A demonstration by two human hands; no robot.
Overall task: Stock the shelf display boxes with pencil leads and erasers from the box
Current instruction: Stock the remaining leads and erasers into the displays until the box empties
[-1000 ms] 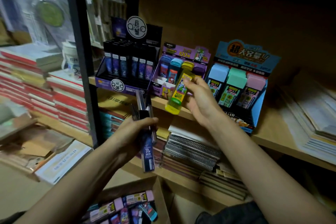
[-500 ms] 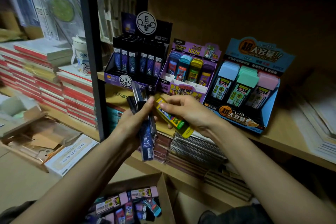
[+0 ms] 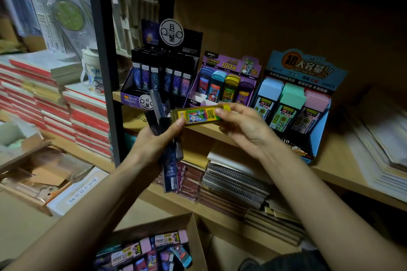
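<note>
The right hand (image 3: 244,130) pinches one end of a yellow lead case (image 3: 198,114) between thumb and curled fingers, and its fingertips cover that end's label. The case lies roughly level in the air in front of the shelf (image 3: 330,163) edge, just below the purple display box (image 3: 229,64), and its other end meets the thumb tip of the left hand (image 3: 154,145). That hand is closed round a bunch of dark lead cases (image 3: 170,174), held nearly upright. The palm and fingers hide their middles, so only tops and bottoms show and their number cannot be told. On the shelf stand three displays side by side: a black display box (image 3: 128,94) with rows of dark cases, the purple one with coloured cases, and a blue display box (image 3: 304,68) with pastel packs. The right wrist hides the blue box's lower front. Most print on the packs is too small to read. Down at the bottom edge a cardboard box (image 3: 197,242) holds mixed packs, cut off by the frame, so how full it is cannot be judged. Spiral notebooks (image 3: 233,182) lie on the shelf below, partly behind the arms. The stacks of books (image 3: 88,121) and hanging packets at the left are blurred
</note>
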